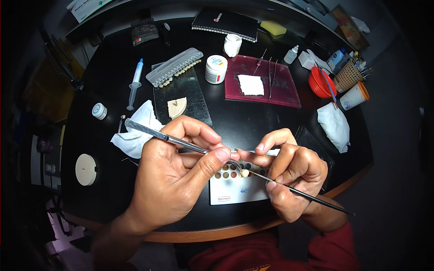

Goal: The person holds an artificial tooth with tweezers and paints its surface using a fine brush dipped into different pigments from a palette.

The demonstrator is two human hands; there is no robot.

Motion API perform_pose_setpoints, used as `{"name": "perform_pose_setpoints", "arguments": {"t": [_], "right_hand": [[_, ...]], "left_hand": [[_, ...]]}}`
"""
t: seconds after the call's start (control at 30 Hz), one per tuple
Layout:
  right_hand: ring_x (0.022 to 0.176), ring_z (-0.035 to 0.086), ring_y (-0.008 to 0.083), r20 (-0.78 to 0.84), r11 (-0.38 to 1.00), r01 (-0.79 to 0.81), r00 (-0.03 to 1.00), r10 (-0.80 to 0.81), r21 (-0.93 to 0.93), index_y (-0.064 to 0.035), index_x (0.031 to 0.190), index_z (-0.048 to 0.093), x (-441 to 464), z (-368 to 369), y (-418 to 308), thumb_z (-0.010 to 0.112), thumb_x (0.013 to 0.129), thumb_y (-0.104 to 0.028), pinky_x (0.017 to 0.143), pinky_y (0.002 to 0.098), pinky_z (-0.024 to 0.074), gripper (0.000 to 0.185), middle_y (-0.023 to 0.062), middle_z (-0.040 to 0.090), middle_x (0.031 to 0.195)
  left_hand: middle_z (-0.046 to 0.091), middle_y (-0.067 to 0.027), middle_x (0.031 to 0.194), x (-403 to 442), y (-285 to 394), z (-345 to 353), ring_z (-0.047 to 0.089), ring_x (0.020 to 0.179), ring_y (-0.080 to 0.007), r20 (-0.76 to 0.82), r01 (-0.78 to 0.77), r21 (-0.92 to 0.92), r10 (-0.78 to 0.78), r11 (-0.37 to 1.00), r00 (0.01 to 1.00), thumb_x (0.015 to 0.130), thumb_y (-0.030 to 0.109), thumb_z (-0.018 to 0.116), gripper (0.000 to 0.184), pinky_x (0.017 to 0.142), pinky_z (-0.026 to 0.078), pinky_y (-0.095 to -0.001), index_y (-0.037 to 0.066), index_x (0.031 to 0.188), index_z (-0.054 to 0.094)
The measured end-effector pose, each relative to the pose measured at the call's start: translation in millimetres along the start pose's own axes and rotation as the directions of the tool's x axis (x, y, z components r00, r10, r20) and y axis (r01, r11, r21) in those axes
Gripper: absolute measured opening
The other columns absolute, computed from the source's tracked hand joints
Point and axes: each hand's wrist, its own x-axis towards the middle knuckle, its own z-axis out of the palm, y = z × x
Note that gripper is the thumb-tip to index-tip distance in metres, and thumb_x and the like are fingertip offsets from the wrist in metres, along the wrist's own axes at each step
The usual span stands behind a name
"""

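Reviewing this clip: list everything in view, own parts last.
Tweezers: one, silver, in left hand
Brush: one, black-handled, in right hand
Small piece: one, cream, at tweezers' tips
Palette: one, white, below hands
Table: one, black, beneath
Plate: one, maroon, beyond hands
Pad: one, white, on plate
Jars: two, white, near plate
Slab: one, black, left of plate
Honeycomb piece: one, beige, on slab
Syringe: one, blue-tipped, left
Disc: one, cream, left
Notebook: one, black, far edge
Sponge: one, yellow, beside notebook
Bowl: one, red, right
Smaller clutter: uncounted, mixed colours, around edges
Hands: two, bare, centre
Sleeve: one, dark red, bottom right
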Motion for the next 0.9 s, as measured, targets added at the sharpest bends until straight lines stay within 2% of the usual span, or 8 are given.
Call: {"name": "perform_pose_setpoints", "arguments": {"t": [0.17, 0.3, 0.4, 0.53, 0.63, 0.83, 0.9], "right_hand": [[0.102, 0.068, 0.0343, 0.075, 0.978, 0.063, 0.996, -0.049, -0.198, -0.0033, 0.072, 0.051, 0.6, -0.6, -8.4, 0.064, 0.069, 0.010, 0.093, 0.0521, 0.0644, 0.019, 0.0076, 0.060, 0.069], [0.097, 0.066, 0.0329, 0.066, 0.953, 0.125, 0.992, -0.111, -0.276, -0.0049, 0.073, 0.053, 2.9, -2.2, -11.6, 0.072, 0.066, 0.007, 0.095, 0.0521, 0.0610, 0.023, 0.0057, 0.061, 0.069], [0.102, 0.057, 0.0298, 0.131, 0.928, 0.167, 0.983, -0.130, -0.332, -0.0050, 0.077, 0.052, 3.7, -8.7, -10.8, 0.068, 0.073, 0.002, 0.106, 0.0621, 0.0546, 0.018, 0.0081, 0.060, 0.071], [0.099, 0.058, 0.0294, 0.121, 0.918, 0.178, 0.982, -0.144, -0.355, -0.0069, 0.075, 0.053, 3.2, -7.5, -10.2, 0.069, 0.070, 0.002, 0.105, 0.0603, 0.0543, 0.019, 0.0068, 0.063, 0.070], [0.096, 0.064, 0.0313, 0.067, 0.922, 0.153, 0.988, -0.138, -0.357, -0.0067, 0.072, 0.057, 3.5, -4.0, -10.1, 0.075, 0.064, 0.004, 0.101, 0.0585, 0.0563, 0.023, 0.0053, 0.065, 0.067], [0.097, 0.065, 0.0316, 0.091, 0.916, 0.153, 0.988, -0.128, -0.370, -0.0071, 0.071, 0.057, 4.4, -4.4, -10.7, 0.076, 0.063, 0.003, 0.100, 0.0577, 0.0560, 0.023, 0.0050, 0.065, 0.067], [0.095, 0.065, 0.0313, 0.089, 0.908, 0.162, 0.986, -0.138, -0.387, -0.0075, 0.071, 0.057, 4.8, -4.0, -11.5, 0.075, 0.063, 0.003, 0.096, 0.0546, 0.0563, 0.023, 0.0045, 0.065, 0.067]], "left_hand": [[0.072, -0.0186, 0.108, 0.7, -3.2, 0.7, 0.075, 0.111, -0.0309, 0.015, -0.049, -0.071, 0.050, 0.996, 0.999, 0.104, 0.000, 0.063, 0.017, 0.096, 0.065, -0.0398, -0.003, 0.116, 0.052], [0.072, -0.0196, 0.108, 0.5, -1.5, 0.4, 0.075, 0.112, -0.0325, 0.020, -0.082, -0.053, 0.083, 0.995, 0.996, 0.105, 0.001, 0.062, 0.016, 0.098, 0.065, -0.0412, -0.003, 0.116, 0.051], [0.072, -0.0199, 0.109, 0.3, 0.2, 0.8, 0.075, 0.113, -0.0333, 0.019, -0.083, -0.067, 0.084, 0.994, 0.996, 0.105, 0.002, 0.061, 0.016, 0.099, 0.065, -0.0417, -0.002, 0.117, 0.051], [0.072, -0.0202, 0.109, 0.9, 0.9, -0.9, 0.074, 0.113, -0.0341, 0.026, -0.093, -0.069, 0.095, 0.993, 0.995, 0.105, 0.001, 0.061, 0.017, 0.099, 0.065, -0.0420, -0.002, 0.118, 0.051], [0.072, -0.0204, 0.109, 1.3, 1.0, -1.2, 0.075, 0.113, -0.0343, 0.026, -0.103, -0.067, 0.105, 0.992, 0.994, 0.105, 0.002, 0.062, 0.017, 0.098, 0.065, -0.0419, -0.002, 0.118, 0.050], [0.072, -0.0198, 0.109, 0.7, 1.1, -0.9, 0.075, 0.113, -0.0336, 0.024, -0.107, -0.084, 0.109, 0.991, 0.994, 0.105, 0.002, 0.062, 0.017, 0.097, 0.065, -0.0412, -0.001, 0.117, 0.050], [0.073, -0.0195, 0.109, 0.7, 1.4, -1.3, 0.075, 0.112, -0.0333, 0.026, -0.108, -0.078, 0.110, 0.991, 0.994, 0.105, 0.002, 0.062, 0.017, 0.096, 0.066, -0.0409, -0.001, 0.117, 0.050]]}}
